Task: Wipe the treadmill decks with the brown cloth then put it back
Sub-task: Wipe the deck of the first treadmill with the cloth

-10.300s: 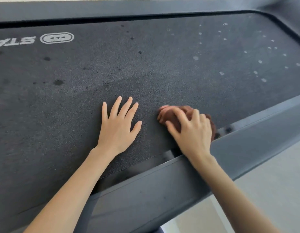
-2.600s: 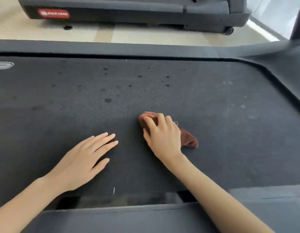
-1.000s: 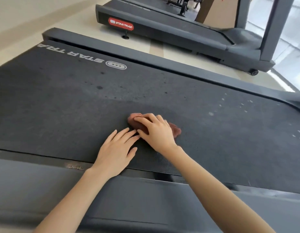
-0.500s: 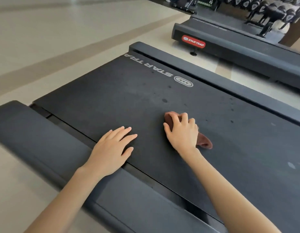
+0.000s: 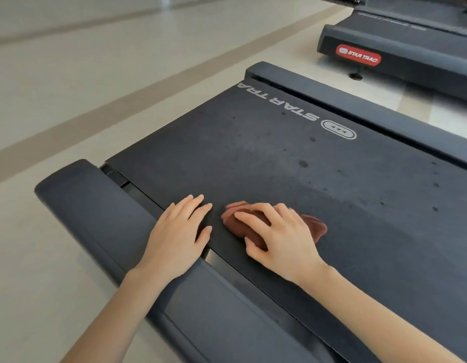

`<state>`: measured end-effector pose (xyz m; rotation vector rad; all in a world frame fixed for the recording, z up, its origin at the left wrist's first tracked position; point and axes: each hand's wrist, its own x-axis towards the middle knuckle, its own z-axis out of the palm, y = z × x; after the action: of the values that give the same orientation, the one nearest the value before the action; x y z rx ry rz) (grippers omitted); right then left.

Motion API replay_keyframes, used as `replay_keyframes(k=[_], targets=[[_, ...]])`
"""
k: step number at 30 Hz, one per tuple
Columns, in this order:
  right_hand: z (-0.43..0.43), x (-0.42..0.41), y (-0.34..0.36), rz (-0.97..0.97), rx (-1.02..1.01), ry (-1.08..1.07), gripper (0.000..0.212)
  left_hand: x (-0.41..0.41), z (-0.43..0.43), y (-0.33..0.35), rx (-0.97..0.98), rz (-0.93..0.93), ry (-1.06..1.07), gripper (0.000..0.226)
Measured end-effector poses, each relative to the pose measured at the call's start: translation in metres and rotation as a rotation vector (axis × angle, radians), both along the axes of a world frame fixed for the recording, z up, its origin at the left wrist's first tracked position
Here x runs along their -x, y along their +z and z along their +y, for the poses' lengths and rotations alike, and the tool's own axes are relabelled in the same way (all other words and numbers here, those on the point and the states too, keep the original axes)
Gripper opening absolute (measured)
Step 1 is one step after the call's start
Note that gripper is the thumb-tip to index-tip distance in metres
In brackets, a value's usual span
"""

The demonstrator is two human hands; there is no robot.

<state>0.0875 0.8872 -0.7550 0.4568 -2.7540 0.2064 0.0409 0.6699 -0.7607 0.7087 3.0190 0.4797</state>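
**The brown cloth (image 5: 315, 227) under the right hand (image 5: 282, 239)**

The left hand (image 5: 177, 238) lies flat, fingers (image 5: 198, 208) straight and released, across the side rail (image 5: 96, 205) and the treadmill deck's (image 5: 279, 158) near edge. Just beside it, the right hand's fingers curl around the bunched brown cloth on the deck; it shows at both sides of the hand.

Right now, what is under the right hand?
A bunched brown cloth, held against the treadmill belt. Its ends show either side; the right hand covers its middle.
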Motion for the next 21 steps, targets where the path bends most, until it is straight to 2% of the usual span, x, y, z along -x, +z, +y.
replay_keyframes(k=[3, 6, 11, 21], targets=[[0.013, 0.03, 0.001, -0.008, 0.005, -0.15, 0.04, 0.009, -0.004, -0.002, -0.004, 0.025, 0.011, 0.046], [0.016, 0.094, 0.003, -0.07, -0.038, -0.289, 0.044, 0.009, -0.003, -0.003, -0.055, 0.046, 0.041, 0.043], [-0.002, 0.163, 0.006, -0.092, -0.101, -0.337, 0.044, 0.01, -0.003, -0.002, -0.091, 0.056, 0.058, 0.041], [-0.028, 0.045, 0.007, -0.022, -0.007, -0.088, 0.032, 0.007, -0.001, 0.001, -0.067, 0.055, 0.068, 0.04]])
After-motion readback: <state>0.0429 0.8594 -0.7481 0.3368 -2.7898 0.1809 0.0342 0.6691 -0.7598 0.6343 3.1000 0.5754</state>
